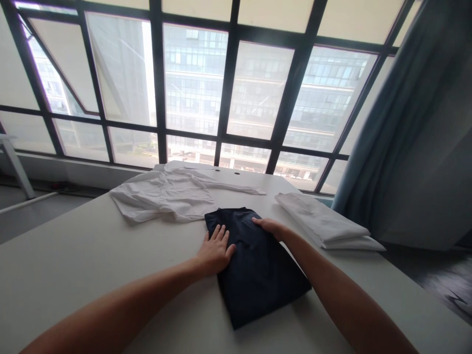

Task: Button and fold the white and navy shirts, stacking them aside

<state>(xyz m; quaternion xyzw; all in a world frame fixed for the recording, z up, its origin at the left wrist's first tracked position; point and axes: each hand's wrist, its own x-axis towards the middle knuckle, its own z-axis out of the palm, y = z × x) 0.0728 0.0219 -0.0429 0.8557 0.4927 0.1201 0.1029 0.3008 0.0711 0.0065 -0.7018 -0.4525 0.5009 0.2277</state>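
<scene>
Left hand (217, 250): palm down, fingers lightly spread on the left side of a dark navy, folded fabric garment (263, 275). Right hand (271, 227): at its upper right edge, thumb on top; cannot tell whether it pinches, fingers partly hidden. Garment lies flat on the white, smooth surface (191, 324), apparently mostly folded. Beyond: a thin, white, crumpled long-sleeved garment (165, 191), unfolded. Right: a white, layered fabric bundle (324, 219), folded. No container seen.

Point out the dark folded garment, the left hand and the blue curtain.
Dark folded garment (262, 273), head view: middle of its upper face.
Left hand (215, 252), head view: back of the hand.
Blue curtain (394, 118), head view: its hanging folds.
</scene>
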